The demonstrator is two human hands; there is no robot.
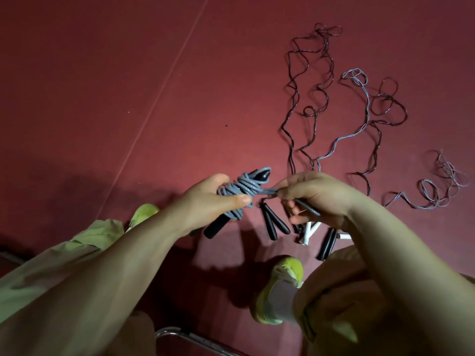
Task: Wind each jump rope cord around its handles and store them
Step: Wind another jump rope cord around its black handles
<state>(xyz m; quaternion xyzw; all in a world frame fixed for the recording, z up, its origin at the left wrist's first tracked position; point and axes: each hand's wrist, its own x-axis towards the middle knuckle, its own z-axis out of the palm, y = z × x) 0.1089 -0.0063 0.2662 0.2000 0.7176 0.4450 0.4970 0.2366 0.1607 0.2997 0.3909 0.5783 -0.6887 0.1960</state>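
Note:
My left hand (205, 201) grips a pair of black handles (216, 227) with grey cord wound round them in a thick bundle (239, 191). My right hand (316, 196) pinches the loose end of that grey cord (267, 191) just right of the bundle. On the red floor beyond lie several unwound ropes: a dark cord (305, 98), a grey cord (365, 106) and a thin tangled one (442, 181). Their handles lie under my hands: a black pair (272, 224), a white pair (308, 232) and another black pair (327, 242).
The red floor (128, 86) has a pale line (154, 104) running diagonally across it. My feet in yellow-green shoes (277, 289) rest at the bottom, and a chrome tube (195, 340) curves near the lower edge.

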